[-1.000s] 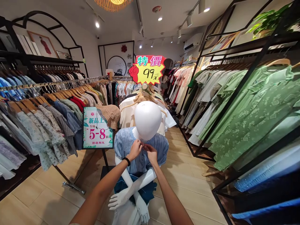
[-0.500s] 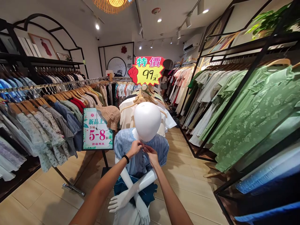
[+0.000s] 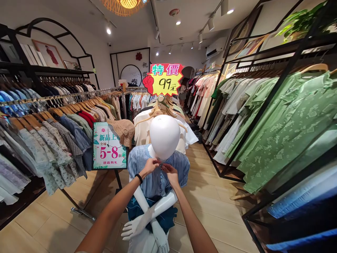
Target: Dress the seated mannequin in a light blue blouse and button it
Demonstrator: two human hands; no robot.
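A white mannequin (image 3: pixel 165 137) with a smooth head and crossed arms stands right in front of me, dressed in a blue short-sleeved blouse (image 3: pixel 155 182). At the blouse's neckline, just under the mannequin's chin, my left hand (image 3: pixel 150 166) pinches the collar edge. My right hand (image 3: pixel 170 173) meets it there, its fingertips closed on the other side of the front opening. Any button between the fingertips is too small to make out. Below the blouse, dark teal cloth (image 3: pixel 142 207) lies behind the mannequin's crossed forearms.
Behind the mannequin a clothes rack carries a yellow and red price sign (image 3: pixel 164 80). To the left stand a sale board (image 3: pixel 110 146) with a brown knitted hat (image 3: pixel 123 130) and a long rack of shirts (image 3: pixel 55 140). Green dresses (image 3: pixel 286 133) hang at the right.
Both hands stay at the collar, with only slight finger movement. My left wrist has shifted a little to the left.
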